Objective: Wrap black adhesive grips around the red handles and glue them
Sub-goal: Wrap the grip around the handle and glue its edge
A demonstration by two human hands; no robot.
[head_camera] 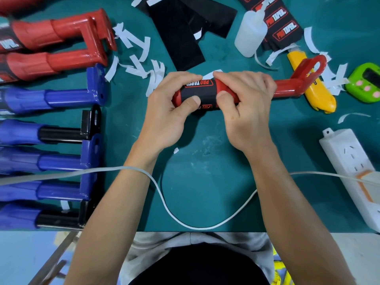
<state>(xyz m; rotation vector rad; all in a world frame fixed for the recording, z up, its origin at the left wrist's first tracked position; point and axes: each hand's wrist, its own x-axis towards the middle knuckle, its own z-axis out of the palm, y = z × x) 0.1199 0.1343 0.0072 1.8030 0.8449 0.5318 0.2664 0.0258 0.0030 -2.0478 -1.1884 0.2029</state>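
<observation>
At a teal-green desk [205,136], a worker presses a black adhesive wrap [197,91], printed "PRO TAPER", onto a red handle [287,87] held just above the surface in front of the body. The handle's long axis runs left to right across the worker. Its thick end sits between the 2 hands and its looped bracket end points right, past the knuckles. The left grip [166,108] is curled round the thick end, thumb flat on the wrap. The right grip [246,103] is curled round the handle just beside it, thumb on the wrap's right edge and fingertips over the far side. There a sliver of white backing paper [211,74] shows, so the seam probably lies away from the worker and still needs smoothing down.

A clear glue bottle [249,36] stands beyond the handle to the right, nearer the right grip, and that hand looks best placed to fetch it. A yellow utility knife [316,95] and a green timer [366,83] lie farther right. Black sheets [181,27] and more printed wraps [281,23] are spread along the far side, among peeled paper strips [139,58]. On the left lie 2 wrapped red handles [57,31] above a row of blue handles [51,97]. A white power strip [349,165] and its cable [164,198] cross the near edge.
</observation>
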